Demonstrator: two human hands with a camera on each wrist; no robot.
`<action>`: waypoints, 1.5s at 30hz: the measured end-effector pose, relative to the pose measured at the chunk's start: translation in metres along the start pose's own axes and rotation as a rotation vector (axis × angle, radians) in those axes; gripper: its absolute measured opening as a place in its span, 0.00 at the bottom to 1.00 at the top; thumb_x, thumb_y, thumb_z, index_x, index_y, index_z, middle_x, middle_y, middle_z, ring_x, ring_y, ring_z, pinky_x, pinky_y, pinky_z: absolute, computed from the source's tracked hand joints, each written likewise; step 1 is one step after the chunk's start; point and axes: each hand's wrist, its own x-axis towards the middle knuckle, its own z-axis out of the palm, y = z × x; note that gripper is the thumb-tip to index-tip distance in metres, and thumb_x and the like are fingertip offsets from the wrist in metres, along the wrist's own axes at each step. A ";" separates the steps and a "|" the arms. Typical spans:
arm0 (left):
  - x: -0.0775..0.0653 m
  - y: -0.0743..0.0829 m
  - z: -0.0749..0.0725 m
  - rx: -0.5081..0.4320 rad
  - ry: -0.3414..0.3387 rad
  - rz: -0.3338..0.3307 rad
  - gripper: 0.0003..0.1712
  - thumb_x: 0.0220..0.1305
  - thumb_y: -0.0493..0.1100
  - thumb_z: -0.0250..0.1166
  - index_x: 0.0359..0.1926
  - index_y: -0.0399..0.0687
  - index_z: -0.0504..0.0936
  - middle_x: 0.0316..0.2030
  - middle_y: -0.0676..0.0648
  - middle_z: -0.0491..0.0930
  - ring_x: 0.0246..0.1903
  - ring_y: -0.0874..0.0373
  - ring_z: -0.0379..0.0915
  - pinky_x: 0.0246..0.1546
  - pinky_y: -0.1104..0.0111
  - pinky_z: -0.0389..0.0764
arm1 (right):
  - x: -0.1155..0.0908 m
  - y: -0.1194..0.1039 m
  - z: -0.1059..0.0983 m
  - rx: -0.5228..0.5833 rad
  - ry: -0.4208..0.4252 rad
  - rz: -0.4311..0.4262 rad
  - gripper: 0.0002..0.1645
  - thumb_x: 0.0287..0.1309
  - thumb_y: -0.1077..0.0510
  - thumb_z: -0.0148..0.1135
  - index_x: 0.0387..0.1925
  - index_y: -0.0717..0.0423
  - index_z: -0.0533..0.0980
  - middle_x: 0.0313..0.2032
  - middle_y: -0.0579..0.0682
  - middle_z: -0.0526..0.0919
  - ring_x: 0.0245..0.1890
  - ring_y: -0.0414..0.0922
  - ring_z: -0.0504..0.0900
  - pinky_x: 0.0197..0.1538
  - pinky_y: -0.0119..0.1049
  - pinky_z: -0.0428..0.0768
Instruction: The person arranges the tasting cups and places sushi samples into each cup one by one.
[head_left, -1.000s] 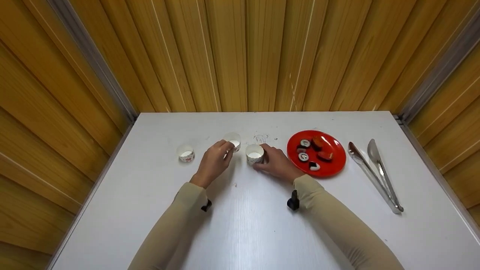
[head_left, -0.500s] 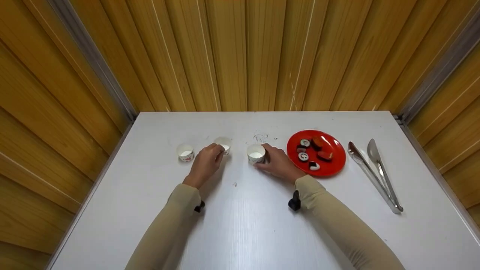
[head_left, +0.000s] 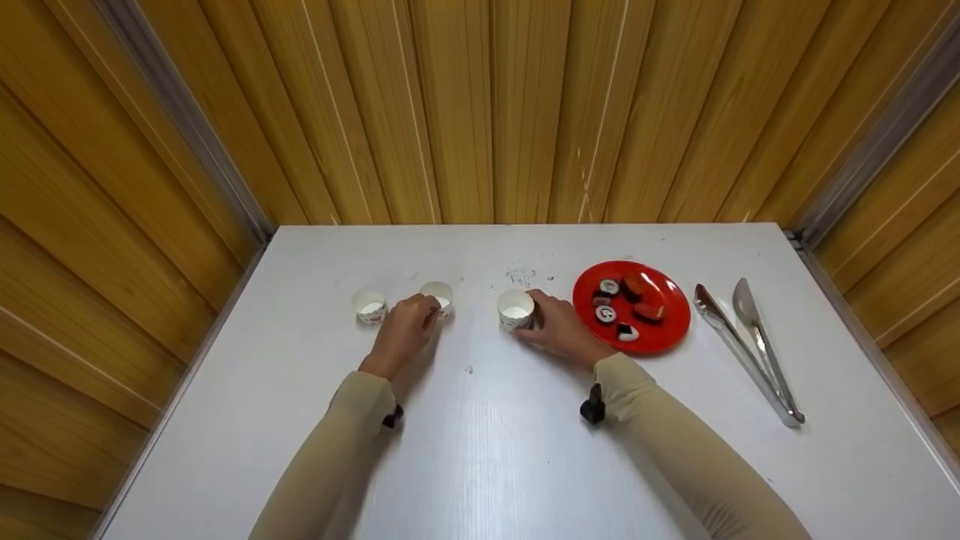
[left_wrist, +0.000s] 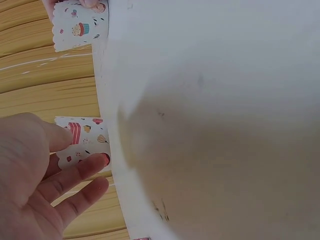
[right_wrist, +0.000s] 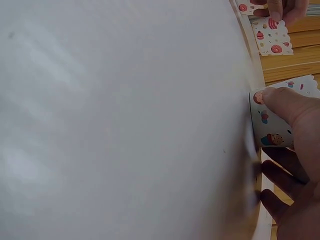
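The left hand [head_left: 403,328] pinches the middle paper cup [head_left: 439,292] between thumb and fingers; the right hand [head_left: 559,326], fingers partly curled, grips the rightmost cup [head_left: 515,309].

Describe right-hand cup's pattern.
White cup with printed cupcake and other coloured motifs; clearest in right wrist view.

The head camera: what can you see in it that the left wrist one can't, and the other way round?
Only the head view shows the red plate with sushi, the tongs and the sleeves.

Only the left wrist view shows the palm side of the left hand and a clear cake picture.

Both show the left hand's cup, the right hand's cup, some of the right hand, the table and the wooden wall.
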 end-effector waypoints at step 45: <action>0.006 0.027 0.002 0.079 0.057 0.127 0.11 0.70 0.39 0.67 0.52 0.45 0.83 0.50 0.45 0.83 0.33 0.53 0.82 0.31 0.61 0.83 | -0.024 -0.001 -0.008 0.034 0.030 0.041 0.40 0.58 0.53 0.77 0.68 0.58 0.69 0.61 0.55 0.81 0.61 0.51 0.78 0.68 0.51 0.72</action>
